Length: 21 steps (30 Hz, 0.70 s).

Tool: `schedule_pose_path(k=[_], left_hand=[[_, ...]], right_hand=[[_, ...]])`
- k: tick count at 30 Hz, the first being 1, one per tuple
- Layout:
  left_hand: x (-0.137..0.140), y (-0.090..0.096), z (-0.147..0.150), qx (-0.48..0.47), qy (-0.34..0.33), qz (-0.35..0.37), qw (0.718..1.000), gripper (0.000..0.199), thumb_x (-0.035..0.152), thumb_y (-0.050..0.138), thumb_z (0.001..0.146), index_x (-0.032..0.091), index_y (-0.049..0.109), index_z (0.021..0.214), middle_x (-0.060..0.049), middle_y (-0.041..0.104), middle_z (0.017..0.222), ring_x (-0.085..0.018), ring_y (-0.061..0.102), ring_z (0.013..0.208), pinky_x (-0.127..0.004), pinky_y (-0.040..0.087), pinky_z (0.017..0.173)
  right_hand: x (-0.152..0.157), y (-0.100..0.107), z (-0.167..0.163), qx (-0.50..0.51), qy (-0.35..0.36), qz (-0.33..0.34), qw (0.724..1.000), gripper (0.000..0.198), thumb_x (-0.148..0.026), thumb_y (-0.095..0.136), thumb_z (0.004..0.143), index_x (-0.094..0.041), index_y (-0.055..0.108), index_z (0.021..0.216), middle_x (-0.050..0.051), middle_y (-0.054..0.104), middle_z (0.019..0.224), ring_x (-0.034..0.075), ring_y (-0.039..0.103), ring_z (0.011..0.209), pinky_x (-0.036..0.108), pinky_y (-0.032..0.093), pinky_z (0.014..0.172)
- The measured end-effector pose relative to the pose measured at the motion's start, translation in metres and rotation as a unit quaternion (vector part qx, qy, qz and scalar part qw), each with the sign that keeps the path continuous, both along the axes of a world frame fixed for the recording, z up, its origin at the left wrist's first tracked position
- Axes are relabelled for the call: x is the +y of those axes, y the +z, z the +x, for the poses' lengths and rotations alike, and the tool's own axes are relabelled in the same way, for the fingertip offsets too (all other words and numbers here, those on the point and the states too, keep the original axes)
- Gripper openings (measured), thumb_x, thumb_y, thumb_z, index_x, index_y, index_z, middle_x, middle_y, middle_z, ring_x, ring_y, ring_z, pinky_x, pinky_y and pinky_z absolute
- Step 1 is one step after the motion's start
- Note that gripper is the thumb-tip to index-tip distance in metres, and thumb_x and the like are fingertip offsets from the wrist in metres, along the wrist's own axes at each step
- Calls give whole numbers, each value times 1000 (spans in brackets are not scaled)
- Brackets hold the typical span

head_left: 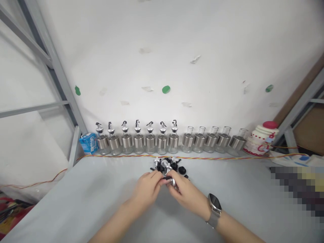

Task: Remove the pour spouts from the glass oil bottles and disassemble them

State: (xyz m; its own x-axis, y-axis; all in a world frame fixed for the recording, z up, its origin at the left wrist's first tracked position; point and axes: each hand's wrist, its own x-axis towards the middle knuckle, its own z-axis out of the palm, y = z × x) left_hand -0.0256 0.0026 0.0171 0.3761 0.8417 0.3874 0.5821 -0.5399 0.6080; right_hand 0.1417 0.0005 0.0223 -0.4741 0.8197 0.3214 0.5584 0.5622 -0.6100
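Both hands meet over the middle of the grey table, closed on one bottle pourer (172,182) with a silvery body. My left hand (150,186) pinches its narrow end, where a black part shows. Around the round silver part wrap the fingers of my right hand (186,192), which has a watch at the wrist. Just beyond the fingertips lies a pile of loose pourer parts (164,164), silver spouts and black pieces mixed. A black stopper (182,170) rests at the pile's right side. My fingers hide part of the held pourer.
Along the wall stand several glass bottles with pourers (138,141), then several open-necked bottles (212,139) to the right. A blue carton (89,143) ends the row at left, a white-and-red jar (262,139) at right. A twisted wire (131,156) runs in front.
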Motion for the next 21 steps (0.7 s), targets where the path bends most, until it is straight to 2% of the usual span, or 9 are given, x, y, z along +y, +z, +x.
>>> schedule_pose_path(k=[3, 6, 8, 11, 14, 18, 21], left_hand=[[-1, 1, 1, -43, 9, -53, 998, 24, 35, 37, 83, 22, 54, 72, 0, 53, 63, -14, 47, 58, -22, 32, 57], [-2, 1, 2, -56, 57, -93, 992, 25, 40, 38, 82, 21, 53, 74, 1, 53, 60, -14, 48, 56, -22, 32, 56], [-4, 1, 4, -58, 80, -107, 989, 27, 42, 38, 81, 21, 54, 77, 0, 55, 63, -15, 50, 58, -22, 33, 56], [-9, 1, 11, -77, 67, -126, 987, 30, 42, 36, 82, 21, 56, 79, -3, 60, 73, -17, 53, 67, -23, 35, 61], [-15, -2, 19, -107, 57, -131, 984, 28, 41, 38, 82, 20, 56, 79, -4, 61, 80, -18, 54, 73, -23, 35, 65], [-20, -8, 24, -86, 69, -123, 986, 24, 39, 39, 81, 20, 53, 76, -3, 60, 72, -18, 52, 64, -24, 33, 58], [-21, -8, 23, -56, 95, -94, 989, 23, 40, 39, 81, 21, 51, 77, -3, 59, 68, -18, 52, 60, -24, 30, 56]], right_hand=[[-1, 3, 1, -8, -2, 3, 1000, 17, -13, 39, 79, -20, 45, 92, 2, 58, 82, 16, 55, 75, 26, 40, 65], [3, -4, 2, -15, -23, 37, 999, 23, -12, 40, 77, -19, 45, 98, 4, 59, 87, 17, 56, 81, 27, 42, 69], [7, -11, 2, -22, -47, 71, 996, 26, -12, 42, 76, -18, 45, 102, 6, 59, 92, 18, 55, 85, 29, 42, 73], [10, -17, 2, -44, -77, 112, 990, 25, -12, 44, 75, -17, 47, 100, 7, 60, 91, 20, 56, 85, 31, 42, 73], [7, -16, 0, -66, -84, 138, 985, 19, -9, 45, 73, -18, 49, 90, 5, 61, 81, 19, 56, 75, 31, 41, 68], [-1, -10, -5, -72, -96, 149, 981, 15, -7, 46, 68, -19, 45, 77, 2, 59, 69, 18, 53, 65, 30, 38, 65], [-5, -9, -8, -71, -103, 141, 982, 13, -8, 46, 70, -19, 44, 77, 2, 57, 68, 18, 51, 64, 30, 37, 64]])
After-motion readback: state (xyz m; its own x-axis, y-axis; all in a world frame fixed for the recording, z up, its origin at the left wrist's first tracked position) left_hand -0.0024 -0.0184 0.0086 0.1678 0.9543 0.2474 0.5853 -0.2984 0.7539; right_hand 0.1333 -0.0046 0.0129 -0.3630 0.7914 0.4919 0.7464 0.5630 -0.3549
